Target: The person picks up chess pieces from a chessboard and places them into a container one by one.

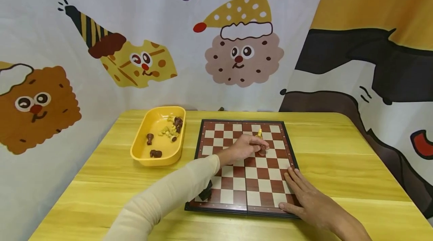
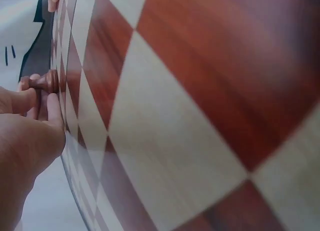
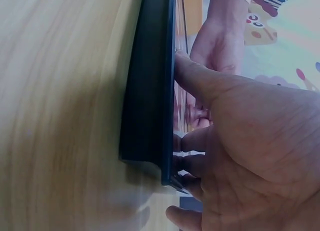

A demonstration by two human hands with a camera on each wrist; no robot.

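My left hand (image 1: 241, 147) reaches over the chessboard (image 1: 257, 173) and pinches a brown chess piece (image 1: 262, 152) between thumb and fingers. In the left wrist view the brown piece (image 2: 44, 83) is upright relative to the board, its base right at the squares. A yellow chess piece (image 1: 259, 133) stands just beyond those fingertips. My right hand (image 1: 309, 199) rests on the board's near right corner, fingers spread along the right edge and thumb on the front squares. In the right wrist view that hand (image 3: 250, 136) lies over the board's dark rim (image 3: 150, 86).
A yellow plastic tray (image 1: 138, 147) left of the board holds several brown and yellow chess pieces (image 1: 168, 132). The wooden-look table (image 1: 341, 150) runs back to a curtain (image 1: 152, 11) with cartoon prints. A small dark object (image 1: 205, 191) shows below the left sleeve.
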